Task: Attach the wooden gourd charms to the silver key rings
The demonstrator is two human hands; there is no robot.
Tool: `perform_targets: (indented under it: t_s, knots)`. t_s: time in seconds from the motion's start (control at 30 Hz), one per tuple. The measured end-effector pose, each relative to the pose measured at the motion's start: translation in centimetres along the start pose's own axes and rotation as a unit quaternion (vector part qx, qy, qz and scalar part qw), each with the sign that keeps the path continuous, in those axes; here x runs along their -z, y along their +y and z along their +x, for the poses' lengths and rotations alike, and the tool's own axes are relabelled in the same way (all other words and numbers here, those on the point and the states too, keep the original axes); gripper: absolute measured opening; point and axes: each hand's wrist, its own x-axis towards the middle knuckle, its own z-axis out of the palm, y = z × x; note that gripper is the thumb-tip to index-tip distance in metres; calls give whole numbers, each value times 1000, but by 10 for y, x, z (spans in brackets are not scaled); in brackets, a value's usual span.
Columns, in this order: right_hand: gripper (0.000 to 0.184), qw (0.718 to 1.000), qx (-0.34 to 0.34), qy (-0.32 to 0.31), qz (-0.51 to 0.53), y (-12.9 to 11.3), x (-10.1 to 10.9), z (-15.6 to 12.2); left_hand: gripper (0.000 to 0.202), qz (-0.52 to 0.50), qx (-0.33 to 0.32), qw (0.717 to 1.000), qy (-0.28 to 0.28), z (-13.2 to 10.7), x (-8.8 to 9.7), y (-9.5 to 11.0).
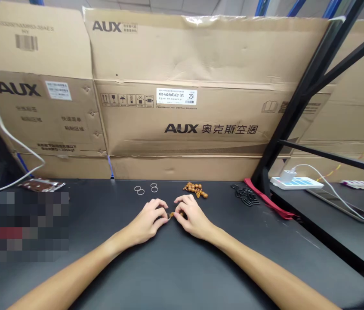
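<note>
- Cardboard boxes (182,86) are standing behind the far edge of the work table (104,275).
- Rings (139,190), wooden beads (195,189) and clips (245,194) are lying in a row, left to right, near that edge.
- A small object (172,214) is sitting between the left hand (146,221) and right hand (191,216), just before the beads.
- A power strip (296,183) is lying right of the clips, on a second table (298,211), with a tablet (340,204) beside it on the right.

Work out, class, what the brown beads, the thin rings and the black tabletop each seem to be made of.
The brown beads look like polished wood, going by their warm colour and soft gloss, though plastic can't be ruled out. The thin rings look like metal, pale with a slight shine, but they are small. The black tabletop looks like matte laminate, with a smooth, dull surface.
</note>
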Motion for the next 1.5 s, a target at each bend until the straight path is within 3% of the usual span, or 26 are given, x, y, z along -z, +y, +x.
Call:
perform_targets:
  t_s: [0.3, 0.5, 0.73, 0.93, 1.13, 1.5]
  knots:
    - [10, 998, 38, -30, 41, -7, 2, -2, 17, 13, 13, 1000, 4, -1, -1, 1]
    - [11, 1000, -9, 7, -7, 3, 0, 0, 18, 36, -1, 999, -1, -1, -2, -2]
    - [11, 997, 29, -32, 57, -6, 4, -2, 16, 30, 5, 1000, 5, -2, -1, -1]
    - [11, 1000, -13, 14, 13, 4, 2, 0, 16, 39, -18, 999, 0, -1, 0, 1]
    - [12, 998, 22, -26, 61, -5, 6, -1, 16, 30, -5, 1000, -1, -1, -1, 1]
    - [14, 998, 6, -19, 54, 1, 2, 0, 14, 32, 1, 999, -3, -2, 0, 2]
